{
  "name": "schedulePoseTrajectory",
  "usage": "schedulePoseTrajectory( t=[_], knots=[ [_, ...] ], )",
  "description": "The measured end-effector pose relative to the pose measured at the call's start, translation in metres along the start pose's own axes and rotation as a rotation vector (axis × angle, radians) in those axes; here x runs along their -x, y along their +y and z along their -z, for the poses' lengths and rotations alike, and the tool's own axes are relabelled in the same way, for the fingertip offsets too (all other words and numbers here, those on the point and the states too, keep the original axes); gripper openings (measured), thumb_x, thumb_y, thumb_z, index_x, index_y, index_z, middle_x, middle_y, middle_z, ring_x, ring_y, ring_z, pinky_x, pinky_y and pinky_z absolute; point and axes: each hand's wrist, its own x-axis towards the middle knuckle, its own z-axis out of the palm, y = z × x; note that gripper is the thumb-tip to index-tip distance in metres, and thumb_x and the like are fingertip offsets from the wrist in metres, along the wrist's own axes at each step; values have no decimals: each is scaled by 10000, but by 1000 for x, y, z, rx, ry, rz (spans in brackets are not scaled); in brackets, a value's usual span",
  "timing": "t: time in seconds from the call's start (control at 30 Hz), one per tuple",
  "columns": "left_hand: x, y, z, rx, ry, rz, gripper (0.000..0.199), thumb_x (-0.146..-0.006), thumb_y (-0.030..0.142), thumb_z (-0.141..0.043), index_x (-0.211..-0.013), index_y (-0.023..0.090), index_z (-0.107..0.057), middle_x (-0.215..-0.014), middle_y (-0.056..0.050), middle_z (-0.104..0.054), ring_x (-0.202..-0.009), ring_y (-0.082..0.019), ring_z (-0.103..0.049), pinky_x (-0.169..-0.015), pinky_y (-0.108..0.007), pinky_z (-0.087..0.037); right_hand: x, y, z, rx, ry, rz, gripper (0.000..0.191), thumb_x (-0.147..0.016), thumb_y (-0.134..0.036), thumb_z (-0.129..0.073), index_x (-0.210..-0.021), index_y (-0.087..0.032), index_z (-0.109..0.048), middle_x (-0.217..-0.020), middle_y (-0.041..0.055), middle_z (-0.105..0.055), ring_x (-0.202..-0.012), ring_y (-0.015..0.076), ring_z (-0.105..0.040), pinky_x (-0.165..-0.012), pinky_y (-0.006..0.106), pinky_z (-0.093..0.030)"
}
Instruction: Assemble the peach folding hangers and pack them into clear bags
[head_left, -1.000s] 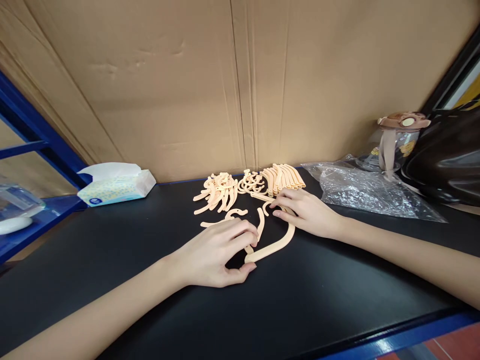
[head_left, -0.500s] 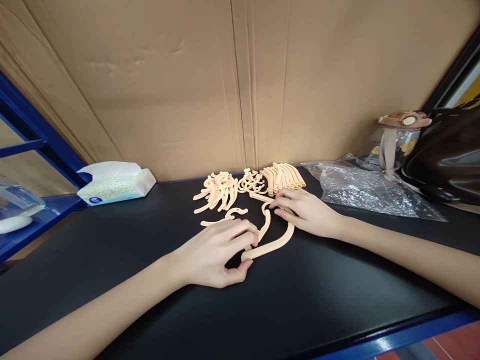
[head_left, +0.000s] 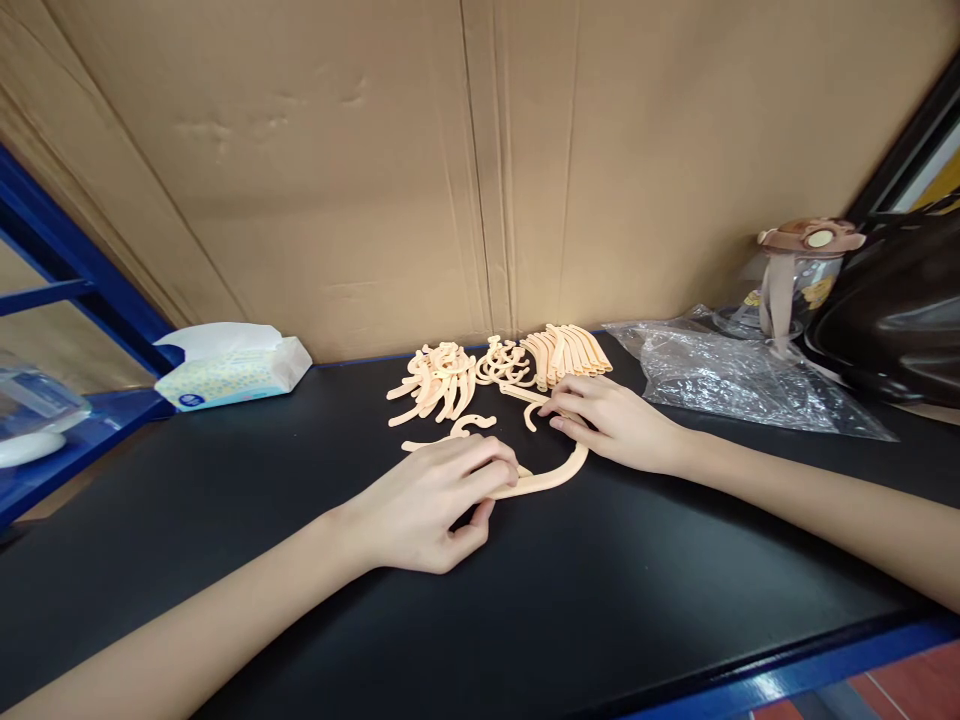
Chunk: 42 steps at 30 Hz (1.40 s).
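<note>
My left hand (head_left: 439, 500) is closed round the left end of a long curved beige piece (head_left: 551, 481) lying on the black table. Its fingertips hide that end and part of another beige piece beneath. My right hand (head_left: 619, 420) rests over the right part of the long piece, fingers bent down on it. A small curved hook (head_left: 531, 415) lies by the right fingertips. Just behind my left hand is a loose piece with a hook (head_left: 474, 424). Farther back sit a pile of curved arms (head_left: 439, 380), small hooks (head_left: 504, 360) and a row of long pieces (head_left: 566, 352).
A tissue pack (head_left: 236, 372) stands at the back left, beside a blue frame (head_left: 90, 285). Clear plastic bags (head_left: 742, 385) lie at the right, with a bottle (head_left: 806, 270) and a dark bag (head_left: 892, 310) behind. Cardboard (head_left: 480, 170) lines the back.
The left end of the long piece has moved up and slightly left, under my left fingers. The shorter curved piece between my hands has shifted left and is now mostly hidden. My right hand barely moved.
</note>
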Motion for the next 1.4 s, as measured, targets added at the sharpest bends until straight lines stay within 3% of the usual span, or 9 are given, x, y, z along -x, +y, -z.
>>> schedulePoseTrajectory(
  t=[0.4, 0.53, 0.7, 0.93, 1.1, 1.4],
  knots=[
    [-1, -3, -3, -122, 58, 90, 139, -917, 156, -447, -1014, 188, -542, -1068, -49, -596, -1020, -185, -549, -855, -306, -465, 1, 0, -1, -59, 1, 29, 275, -951, -281, -431, -1107, -230, -652, -981, 66, -601, -924, 202, -570, -849, 375, -462],
    [0, -2, -5, -199, 88, 64, 109, -938, 165, -445, -982, 182, -542, -956, -34, -607, -927, -171, -555, -785, -280, -456, 1, 1, 0, -61, -8, 29, 276, -950, -281, -430, -1107, -222, -650, -999, 68, -596, -937, 204, -567, -857, 376, -462],
    [0, -3, -6, -294, 41, 40, 194, -970, 204, -376, -901, 185, -557, -830, -27, -576, -778, -156, -531, -701, -276, -423, 1, 1, 0, -83, -12, 36, 280, -949, -290, -425, -1111, -236, -647, -991, 66, -591, -941, 205, -570, -857, 375, -467],
    [-1, -4, -5, -264, 38, 45, 187, -966, 197, -385, -896, 179, -556, -860, -28, -584, -789, -151, -535, -712, -275, -424, 2, -1, 1, -75, -33, 61, 214, -952, -244, -415, -1038, -201, -606, -1004, 66, -582, -934, 192, -558, -850, 346, -453],
    [-1, -3, -4, -252, 34, 57, 216, -964, 188, -364, -892, 178, -568, -866, -28, -586, -773, -141, -545, -708, -266, -440, 1, -4, 3, -61, -28, 42, 126, -946, -256, -422, -912, -199, -529, -913, 54, -587, -854, 192, -554, -766, 329, -442],
    [0, -5, -5, -235, 37, 27, 174, -959, 145, -385, -967, 175, -556, -953, -37, -621, -892, -168, -563, -801, -285, -445, 2, -6, 5, -145, -12, 29, 153, -955, -337, -447, -937, -206, -525, -881, 29, -606, -816, 172, -557, -733, 298, -410]
  ],
)
